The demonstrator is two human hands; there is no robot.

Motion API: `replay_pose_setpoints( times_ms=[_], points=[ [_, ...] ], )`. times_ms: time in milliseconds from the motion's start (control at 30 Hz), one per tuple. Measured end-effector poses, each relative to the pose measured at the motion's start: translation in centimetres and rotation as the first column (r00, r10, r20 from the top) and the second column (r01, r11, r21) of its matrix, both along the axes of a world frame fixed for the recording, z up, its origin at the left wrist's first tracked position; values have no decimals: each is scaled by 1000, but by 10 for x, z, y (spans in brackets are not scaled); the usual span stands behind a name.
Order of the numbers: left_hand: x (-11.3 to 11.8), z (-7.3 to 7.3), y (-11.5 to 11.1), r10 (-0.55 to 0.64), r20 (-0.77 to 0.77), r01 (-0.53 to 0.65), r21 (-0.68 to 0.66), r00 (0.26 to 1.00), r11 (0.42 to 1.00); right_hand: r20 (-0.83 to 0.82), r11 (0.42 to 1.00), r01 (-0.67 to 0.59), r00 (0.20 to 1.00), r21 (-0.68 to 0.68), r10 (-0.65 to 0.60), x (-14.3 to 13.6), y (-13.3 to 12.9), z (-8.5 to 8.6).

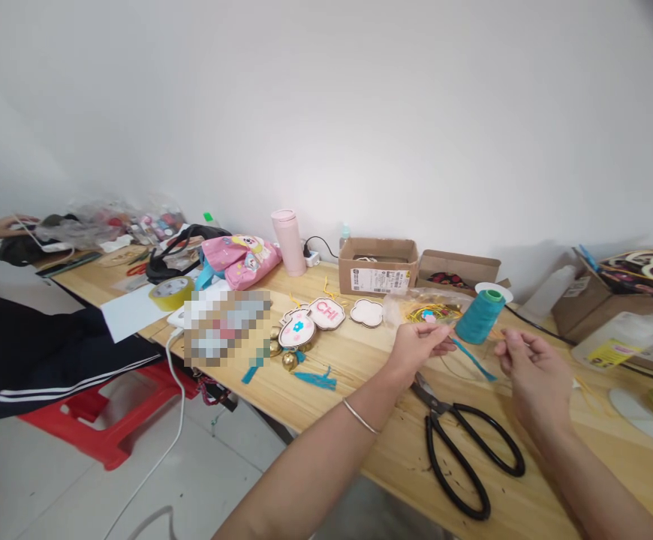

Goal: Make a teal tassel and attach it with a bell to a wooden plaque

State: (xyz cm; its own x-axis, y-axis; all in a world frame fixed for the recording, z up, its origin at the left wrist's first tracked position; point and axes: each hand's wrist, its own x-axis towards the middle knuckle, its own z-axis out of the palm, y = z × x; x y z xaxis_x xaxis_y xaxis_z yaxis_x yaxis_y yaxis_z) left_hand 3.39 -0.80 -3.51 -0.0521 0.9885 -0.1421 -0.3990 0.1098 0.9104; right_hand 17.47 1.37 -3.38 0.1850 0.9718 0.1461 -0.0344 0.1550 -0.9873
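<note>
My left hand, with a bangle on the wrist, pinches one end of a teal thread tassel, whose loose strands point right. My right hand is closed in a pinch on a thin orange thread, which barely shows at the fingertips. Between and behind my hands stands a teal thread cone. Black-handled scissors lie on the table below my hands, blades partly behind my left wrist. To the left are a white flower-decorated charm with gold bells and a teal tassel.
Behind are a cardboard box, a pink tumbler and a pink bag. Clear bottles and a larger box stand right. A white cable hangs over the front edge. Another person's hand is far left.
</note>
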Motion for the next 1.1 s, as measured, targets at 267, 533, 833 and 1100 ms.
replay_pose_setpoints(
  times_ms=[267, 533, 833, 1100],
  points=[
    [-1, 1, -1, -87, 121, 92, -38, 989, 995, 77, 999, -48, 996, 26, 46, -2, -2, -9],
    [-1, -1, -1, -141, 208, 153, -46, 968, 987, 246, 993, -112, 964, 30, 102, -9, -10, -1],
    [-3, 0, 0, -172, 131, 176, -17, 976, 984, 49, 966, -256, 965, -36, 258, -8, -15, 0],
    [0, -9, 3, -249, 90, 250, -10, 964, 968, 171, 930, -367, 917, 7, 361, -8, -23, 37]
  ],
)
